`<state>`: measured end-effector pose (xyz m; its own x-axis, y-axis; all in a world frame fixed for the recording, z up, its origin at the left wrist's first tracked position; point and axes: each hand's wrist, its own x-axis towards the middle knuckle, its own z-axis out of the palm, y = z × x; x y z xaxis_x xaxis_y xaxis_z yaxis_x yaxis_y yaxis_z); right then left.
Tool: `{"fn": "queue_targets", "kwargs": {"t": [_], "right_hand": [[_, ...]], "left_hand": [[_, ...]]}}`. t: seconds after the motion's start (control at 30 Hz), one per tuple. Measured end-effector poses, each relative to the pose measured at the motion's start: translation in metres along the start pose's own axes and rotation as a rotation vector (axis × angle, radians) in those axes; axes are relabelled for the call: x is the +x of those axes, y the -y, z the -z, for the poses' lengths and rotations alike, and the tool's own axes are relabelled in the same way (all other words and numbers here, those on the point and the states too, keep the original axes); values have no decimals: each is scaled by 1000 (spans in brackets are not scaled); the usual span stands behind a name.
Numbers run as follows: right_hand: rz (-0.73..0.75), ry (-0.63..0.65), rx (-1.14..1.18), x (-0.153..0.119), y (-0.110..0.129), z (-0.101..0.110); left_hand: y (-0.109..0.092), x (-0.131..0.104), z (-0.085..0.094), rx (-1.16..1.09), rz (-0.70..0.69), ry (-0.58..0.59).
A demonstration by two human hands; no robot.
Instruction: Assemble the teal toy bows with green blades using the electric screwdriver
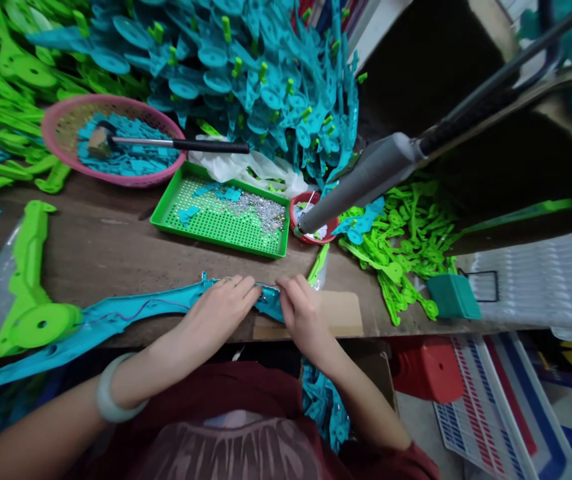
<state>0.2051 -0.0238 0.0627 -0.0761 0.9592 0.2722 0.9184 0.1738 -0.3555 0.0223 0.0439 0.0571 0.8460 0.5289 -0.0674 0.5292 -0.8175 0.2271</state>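
A long blue plastic part (151,304) lies along the table's front edge, with a thin purple wire running inside it. My left hand (231,300) rests on its right portion, fingers closed on it. Just to the right, my right hand (300,303) is pinched at the part's right end; what its fingertips hold is too small to make out. A green part with a round disc (41,325) joins or overlaps the blue part at the left. Beneath the right end is a piece of cardboard (341,313).
Behind my hands stand a green tray (201,230) of screws and blue pieces, a pink basket (136,179) holding a hammer (166,143), and a red basket (333,233). A grey tool (361,183) hangs over the table. Green parts (401,233) lie heaped right.
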Motion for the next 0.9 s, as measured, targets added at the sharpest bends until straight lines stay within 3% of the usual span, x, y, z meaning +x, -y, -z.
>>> {"fn": "queue_targets", "kwargs": {"t": [0.1,0.2,0.27,0.33,0.5,0.6,0.9], "right_hand": [[23,-82,251,4,-2,-1],[-29,-87,428,3,-5,-1],[-66,-82,475,2,-8,-2],[-20,-67,394,1,-10,-3],[268,81,-94,1,-13,2],[398,179,-175,-1,-14,5],[282,216,-79,-13,-21,0]], "left_hand": [[2,-3,-6,-18,2,-75],[5,-6,-12,-55,17,-191],[6,-6,-14,-55,0,-199],[6,-6,-13,-31,-38,-170],[7,-5,-12,3,-85,-178],[6,-3,-11,-4,-75,-152],[3,5,1,-4,-4,-16]]}}
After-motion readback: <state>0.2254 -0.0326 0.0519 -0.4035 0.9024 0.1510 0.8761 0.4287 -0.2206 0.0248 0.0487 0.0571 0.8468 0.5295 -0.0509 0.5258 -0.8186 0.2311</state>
